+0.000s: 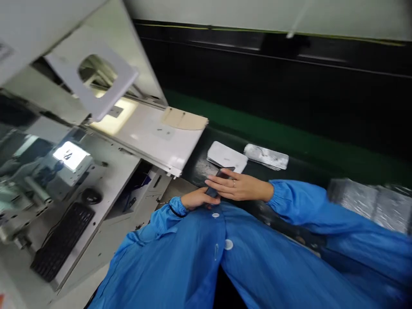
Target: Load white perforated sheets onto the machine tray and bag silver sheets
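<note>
Close in front of my blue coat, both hands are on a dark, flat, rectangular piece (211,192), phone-like in shape; its exact kind is not clear. My left hand (198,198) grips its lower end, thumb on top. From the right, my right hand (246,187), with a ring on one finger, lays its fingers across the upper part and holds the far end. Just beyond the fingers lies a stack of white rounded cards or sheets (227,155). To its right sits a stack of silvery, shiny flat pieces (266,156).
Clear plastic-wrapped packs (370,201) lie at the right on the dark bench. To the left, a machine's white platform (154,139) juts out, with a cream plate (184,119) on its edge. Below are a black keyboard (64,240), a mouse (92,196) and a lit screen (71,155).
</note>
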The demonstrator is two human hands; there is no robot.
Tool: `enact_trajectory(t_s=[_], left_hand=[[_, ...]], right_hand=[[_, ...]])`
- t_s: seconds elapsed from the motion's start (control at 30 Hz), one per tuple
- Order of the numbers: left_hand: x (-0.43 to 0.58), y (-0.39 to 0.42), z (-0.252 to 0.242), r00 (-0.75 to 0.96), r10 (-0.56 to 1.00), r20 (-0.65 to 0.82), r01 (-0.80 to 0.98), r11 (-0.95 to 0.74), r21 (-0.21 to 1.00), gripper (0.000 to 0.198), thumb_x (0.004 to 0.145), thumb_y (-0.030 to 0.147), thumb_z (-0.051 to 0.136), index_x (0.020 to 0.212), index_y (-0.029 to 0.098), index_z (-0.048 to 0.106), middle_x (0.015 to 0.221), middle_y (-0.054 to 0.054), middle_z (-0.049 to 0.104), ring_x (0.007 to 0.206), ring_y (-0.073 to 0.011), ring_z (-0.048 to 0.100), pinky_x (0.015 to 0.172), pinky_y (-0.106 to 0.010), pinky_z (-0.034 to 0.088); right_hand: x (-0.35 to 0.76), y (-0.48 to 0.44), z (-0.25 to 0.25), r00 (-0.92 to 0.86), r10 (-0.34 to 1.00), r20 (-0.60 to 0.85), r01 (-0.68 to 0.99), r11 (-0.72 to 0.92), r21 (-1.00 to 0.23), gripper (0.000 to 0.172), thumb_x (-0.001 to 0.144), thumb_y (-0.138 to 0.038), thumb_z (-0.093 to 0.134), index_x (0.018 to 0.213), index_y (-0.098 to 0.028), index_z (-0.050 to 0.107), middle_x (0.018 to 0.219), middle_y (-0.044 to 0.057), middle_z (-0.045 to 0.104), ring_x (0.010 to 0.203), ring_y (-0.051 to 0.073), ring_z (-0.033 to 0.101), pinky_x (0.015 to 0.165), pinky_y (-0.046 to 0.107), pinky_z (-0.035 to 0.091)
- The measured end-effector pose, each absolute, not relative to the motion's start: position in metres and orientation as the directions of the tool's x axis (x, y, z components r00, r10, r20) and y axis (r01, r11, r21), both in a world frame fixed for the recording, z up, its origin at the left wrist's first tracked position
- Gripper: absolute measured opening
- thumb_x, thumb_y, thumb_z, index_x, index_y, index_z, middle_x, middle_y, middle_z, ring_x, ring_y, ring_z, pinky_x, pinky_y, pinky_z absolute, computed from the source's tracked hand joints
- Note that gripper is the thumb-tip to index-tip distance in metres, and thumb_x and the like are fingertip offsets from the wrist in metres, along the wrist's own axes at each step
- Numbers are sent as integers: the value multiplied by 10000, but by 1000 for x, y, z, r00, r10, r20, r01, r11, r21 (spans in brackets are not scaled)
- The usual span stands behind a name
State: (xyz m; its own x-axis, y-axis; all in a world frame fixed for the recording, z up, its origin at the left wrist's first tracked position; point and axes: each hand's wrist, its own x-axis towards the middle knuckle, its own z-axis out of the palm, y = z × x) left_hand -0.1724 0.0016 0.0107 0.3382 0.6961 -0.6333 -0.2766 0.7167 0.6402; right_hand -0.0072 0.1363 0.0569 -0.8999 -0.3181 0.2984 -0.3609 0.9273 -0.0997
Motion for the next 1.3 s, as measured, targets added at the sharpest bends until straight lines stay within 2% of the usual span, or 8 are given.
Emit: enact_trajectory(t_s=[0.1, 0.23, 0.37, 0.53, 0.7, 0.83, 1.07, 1.3], left_hand=[[-155, 4, 9, 294, 733, -613, -371, 679, 633, 379, 674, 337, 785, 998, 180, 667, 1069, -82, 626, 983, -207, 575, 741, -298, 474], [-148, -8, 9, 65, 819, -570, -542, 509, 669, 502, 738, 310, 733, 1215, 262, 584, 1357, -87, 514, 1247, -265, 475, 896, -365, 477], [-145, -25, 5, 13, 780, -625, -571, 519, 636, 547, 729, 285, 736, 1248, 244, 569, 1345, -101, 531, 1240, -267, 495, 912, -374, 471], [-133, -35, 2, -11, 783, -622, -623, 481, 617, 518, 719, 240, 740, 1216, 222, 594, 1304, -104, 575, 1181, -262, 548, 930, -385, 455], [-128, -38, 0, -14, 788, -615, -638, 467, 613, 490, 721, 229, 743, 1191, 209, 606, 1273, -108, 599, 1151, -258, 572, 949, -402, 449], [-128, -38, -2, -40, 805, -593, -629, 441, 641, 487, 720, 233, 741, 1187, 201, 607, 1252, -114, 610, 1117, -251, 591, 942, -402, 449], [-132, -36, -2, -39, 811, -584, -610, 444, 657, 491, 698, 254, 764, 1160, 199, 609, 1218, -108, 627, 1080, -238, 607, 902, -368, 455], [-139, -40, -7, -52, 836, -546, -620, 402, 674, 478, 707, 244, 754, 1160, 188, 613, 1221, -120, 632, 1073, -241, 617, 883, -360, 468]], right_hand=[[21, 157, 42, -974, -148, 174, -182, 962, -204, 315, 952, -142, 385, 1138, -268, 607, 1344, -19, 562, 1308, 151, 438, 1133, 400, 355], [75, 209, 5, -846, 532, -30, 529, 832, -166, 351, 819, -241, 553, 1166, -199, 582, 1343, 97, 523, 1255, 286, 447, 1068, 474, 350], [121, 260, -42, -637, 767, -85, 771, 629, -98, 487, 722, -267, 617, 1166, -79, 548, 1201, 231, 549, 1115, 380, 490, 934, 516, 391], [134, 283, -84, -601, 772, -208, 797, 599, -76, 543, 691, -311, 690, 1177, -114, 547, 1216, 178, 563, 1138, 330, 492, 951, 450, 387], [117, 289, -96, -655, 717, -239, 747, 663, -56, 632, 720, -444, 720, 1222, -112, 527, 1430, 192, 383, 1324, 361, 322, 1055, 513, 294], [98, 289, -92, -711, 646, -277, 685, 726, -63, 562, 808, -387, 651, 1276, -116, 498, 1314, 168, 485, 1183, 295, 473, 992, 457, 370], [68, 285, -79, -744, 571, -348, 619, 784, -38, 905, 706, -297, 752, 1483, -303, 287, 1433, 219, 327, 1187, 402, 462, 911, 512, 400], [49, 289, -81, -722, 565, -400, 624, 781, -25, 506, 852, -335, 651, 1316, -204, 498, 1338, 123, 455, 1142, 277, 499, 903, 456, 468]])
